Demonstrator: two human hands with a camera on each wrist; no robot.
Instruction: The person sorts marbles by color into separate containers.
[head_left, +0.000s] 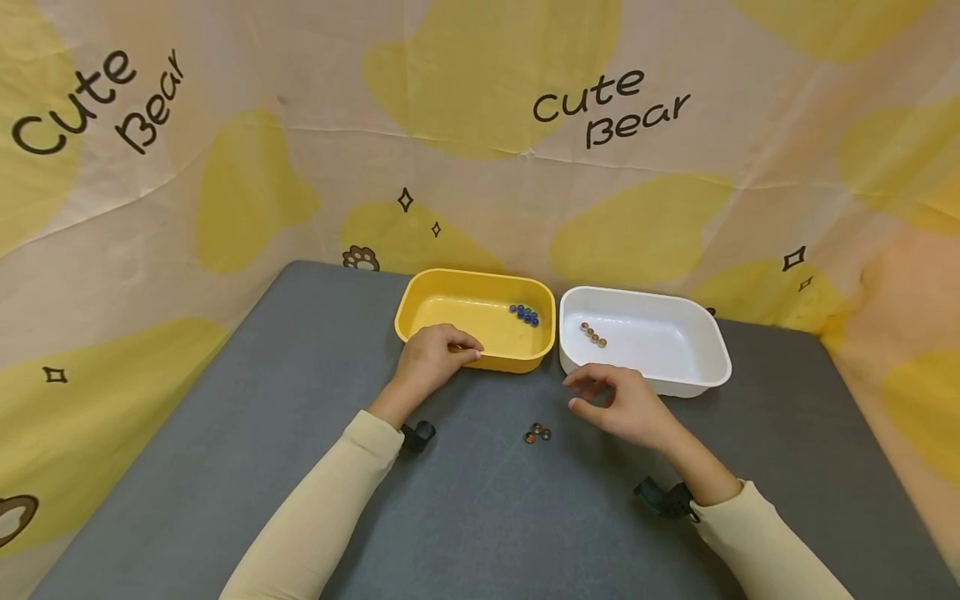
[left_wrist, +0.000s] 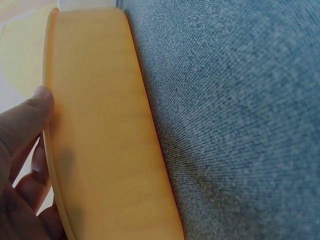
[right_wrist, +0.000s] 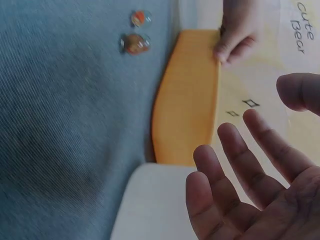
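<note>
My left hand [head_left: 431, 360] grips the near rim of a yellow plastic tub [head_left: 450, 310]. In the left wrist view its thumb [left_wrist: 42, 102] presses the outside of the rim, with the other fingers curled behind it. Several blue glass marbles [head_left: 522, 315] lie at the tub's right end. Near the front left corner of a white tub [head_left: 671, 337], my right hand [head_left: 622, 404] hovers with its fingers spread apart, holding nothing. Inside the white tub are several amber marbles [head_left: 593, 335] in a slanting row. Three marbles [head_left: 537, 432] sit together on the table, left of the right hand.
Both tubs stand side by side on a grey cloth-like tabletop [head_left: 480, 525], close to the back edge. Behind them hangs a printed yellow and cream curtain [head_left: 480, 108]. A dark strap [head_left: 663, 497] shows at the right wrist, another strap [head_left: 420, 435] at the left.
</note>
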